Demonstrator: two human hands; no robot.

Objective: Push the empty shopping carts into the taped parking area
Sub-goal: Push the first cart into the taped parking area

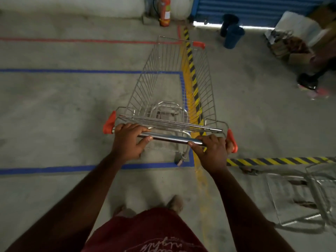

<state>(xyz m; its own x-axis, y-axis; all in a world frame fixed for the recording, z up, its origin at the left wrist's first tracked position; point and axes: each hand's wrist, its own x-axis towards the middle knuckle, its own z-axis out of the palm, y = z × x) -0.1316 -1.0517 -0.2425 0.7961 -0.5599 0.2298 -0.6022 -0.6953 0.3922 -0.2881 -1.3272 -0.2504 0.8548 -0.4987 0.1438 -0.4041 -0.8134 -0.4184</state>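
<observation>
An empty wire shopping cart [154, 73] with orange corner guards stands in front of me, pointing away. My left hand [128, 140] grips the left end of its chrome handle bar [171, 138], and my right hand [211, 151] grips the right end. The cart straddles the right edge of a rectangle of blue tape [54, 168] on the concrete floor. Its right side lies over a yellow and black striped line [193, 77] that runs alongside the blue tape.
A second wire cart [307, 193] stands at lower right, behind a striped floor line [280, 160]. Red tape [72, 40] crosses the floor farther off. A fire extinguisher [165, 11], two dark bins [232, 36] and boxes [294, 42] line the far wall. A person's feet [312, 84] show at right.
</observation>
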